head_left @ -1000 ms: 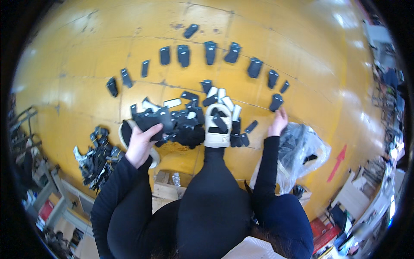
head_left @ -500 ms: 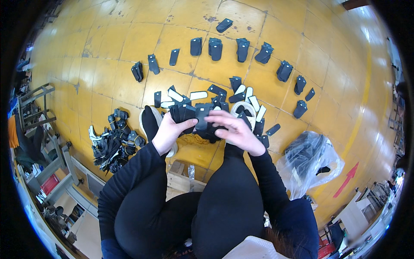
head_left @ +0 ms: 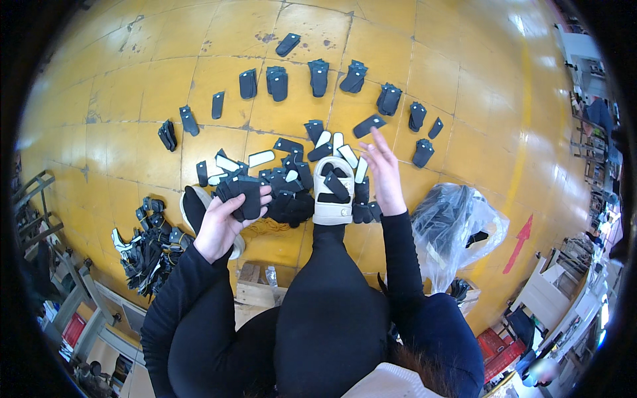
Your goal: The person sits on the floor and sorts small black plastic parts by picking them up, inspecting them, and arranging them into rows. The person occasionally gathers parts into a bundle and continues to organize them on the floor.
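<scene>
beyond the legs in black trousers (head_left: 332,292), a clear, crumpled plastic bag (head_left: 492,229) with dark contents stood at right on the glossy yellow floor (head_left: 166,86). the left hand (head_left: 222,225) pinched a fanned stack of flat, black, rounded oblong pieces (head_left: 247,199) between thumb and fingers, beside a jumbled heap of similar black pieces (head_left: 288,207). the right hand (head_left: 385,166) reached out farther, its fingers extended and loosely spread; one single black oblong piece (head_left: 368,126) was at its fingertips, whether touching i cannot tell. farther off, small black stacks (head_left: 318,78) formed an arc.
</scene>
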Motion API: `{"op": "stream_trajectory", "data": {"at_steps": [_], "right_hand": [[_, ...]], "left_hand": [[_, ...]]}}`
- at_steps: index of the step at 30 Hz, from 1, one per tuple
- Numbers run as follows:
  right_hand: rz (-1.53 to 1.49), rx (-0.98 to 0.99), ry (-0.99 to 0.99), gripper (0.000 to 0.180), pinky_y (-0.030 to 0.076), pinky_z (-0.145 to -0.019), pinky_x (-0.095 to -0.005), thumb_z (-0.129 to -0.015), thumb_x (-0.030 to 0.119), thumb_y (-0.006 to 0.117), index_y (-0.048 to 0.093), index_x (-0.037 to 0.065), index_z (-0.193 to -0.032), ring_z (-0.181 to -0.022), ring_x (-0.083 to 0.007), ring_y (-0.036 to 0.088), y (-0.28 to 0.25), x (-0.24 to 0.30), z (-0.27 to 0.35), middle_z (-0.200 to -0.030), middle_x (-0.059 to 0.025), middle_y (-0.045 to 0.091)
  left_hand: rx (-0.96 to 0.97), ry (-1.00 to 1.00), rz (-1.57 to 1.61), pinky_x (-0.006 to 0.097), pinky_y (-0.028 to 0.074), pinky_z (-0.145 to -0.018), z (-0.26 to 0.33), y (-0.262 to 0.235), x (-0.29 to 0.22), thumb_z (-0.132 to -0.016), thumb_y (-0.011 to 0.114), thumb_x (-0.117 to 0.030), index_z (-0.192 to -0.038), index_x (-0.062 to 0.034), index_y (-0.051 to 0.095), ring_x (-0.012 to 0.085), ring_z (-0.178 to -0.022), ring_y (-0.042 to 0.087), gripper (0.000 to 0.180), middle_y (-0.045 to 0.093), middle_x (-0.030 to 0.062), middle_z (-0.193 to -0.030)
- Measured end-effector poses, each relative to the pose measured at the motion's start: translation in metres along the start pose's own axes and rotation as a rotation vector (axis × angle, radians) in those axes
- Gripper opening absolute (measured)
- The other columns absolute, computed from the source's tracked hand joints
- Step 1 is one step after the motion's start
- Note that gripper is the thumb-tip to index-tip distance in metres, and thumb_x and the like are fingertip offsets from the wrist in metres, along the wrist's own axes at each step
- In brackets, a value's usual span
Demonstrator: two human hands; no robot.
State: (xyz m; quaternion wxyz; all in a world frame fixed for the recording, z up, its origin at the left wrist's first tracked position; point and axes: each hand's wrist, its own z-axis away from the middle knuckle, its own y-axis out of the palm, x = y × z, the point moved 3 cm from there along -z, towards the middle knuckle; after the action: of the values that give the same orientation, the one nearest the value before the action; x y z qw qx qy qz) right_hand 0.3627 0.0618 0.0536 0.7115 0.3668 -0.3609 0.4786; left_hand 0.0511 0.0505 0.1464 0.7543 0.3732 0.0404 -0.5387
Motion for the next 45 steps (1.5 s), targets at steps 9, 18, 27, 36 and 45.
{"op": "stream_trajectory", "data": {"at_steps": [9, 18, 27, 36, 45], "right_hand": [[0.025, -0.302, 0.041, 0.070, 0.036, -0.101, -0.0335, -0.093, 0.025, 0.056, 0.017, 0.000, -0.145, -0.119, -0.0223, 0.049, -0.071, -0.010, -0.038, -0.146, -0.0116, 0.033], [-0.160, -0.471, 0.027, 0.055, 0.041, -0.093, -0.0341, -0.090, 0.019, 0.059, 0.037, 0.003, -0.137, -0.106, -0.0195, 0.054, -0.095, -0.021, -0.036, -0.135, -0.0077, 0.044], [-0.140, -0.495, -0.264, 0.040, 0.047, -0.079, -0.0248, -0.084, -0.003, 0.059, 0.048, 0.000, -0.123, -0.092, -0.0124, 0.055, -0.060, -0.029, -0.068, -0.114, -0.0074, 0.051], [-0.121, -0.335, -0.240, 0.030, 0.047, -0.076, -0.0243, -0.082, -0.003, 0.062, 0.059, -0.005, -0.113, -0.084, -0.0125, 0.058, 0.026, -0.037, -0.127, -0.097, -0.0079, 0.063], [0.106, -0.164, -0.222, 0.029, 0.045, -0.077, -0.0228, -0.082, -0.003, 0.062, 0.064, -0.001, -0.111, -0.082, -0.0098, 0.055, 0.098, -0.044, -0.138, -0.099, -0.0060, 0.062]], "left_hand": [[-0.056, 0.008, -0.131, 0.036, 0.052, -0.089, 0.002, -0.001, 0.000, -0.095, 0.049, -0.011, -0.119, 0.0016, 0.049, 0.0253, -0.108, 0.059, 0.027, 0.058, 0.0187, -0.118], [-0.053, -0.014, -0.112, 0.034, 0.053, -0.084, 0.001, -0.001, 0.000, -0.094, 0.051, -0.009, -0.117, 0.0010, 0.051, 0.0230, -0.100, 0.063, 0.026, 0.062, 0.0159, -0.110], [-0.056, -0.012, -0.157, 0.031, 0.051, -0.085, -0.001, -0.010, 0.007, -0.088, 0.058, -0.005, -0.110, -0.0005, 0.058, 0.0180, -0.095, 0.064, 0.023, 0.065, 0.0087, -0.105], [-0.060, -0.026, -0.258, 0.027, 0.052, -0.082, -0.003, -0.016, 0.009, -0.086, 0.065, -0.008, -0.108, -0.0024, 0.061, 0.0120, -0.090, 0.064, 0.023, 0.066, 0.0050, -0.100], [-0.019, -0.017, -0.289, 0.024, 0.049, -0.080, -0.005, -0.011, 0.010, -0.084, 0.068, -0.011, -0.108, -0.0040, 0.062, 0.0086, -0.089, 0.062, 0.025, 0.066, 0.0024, -0.100]]}}
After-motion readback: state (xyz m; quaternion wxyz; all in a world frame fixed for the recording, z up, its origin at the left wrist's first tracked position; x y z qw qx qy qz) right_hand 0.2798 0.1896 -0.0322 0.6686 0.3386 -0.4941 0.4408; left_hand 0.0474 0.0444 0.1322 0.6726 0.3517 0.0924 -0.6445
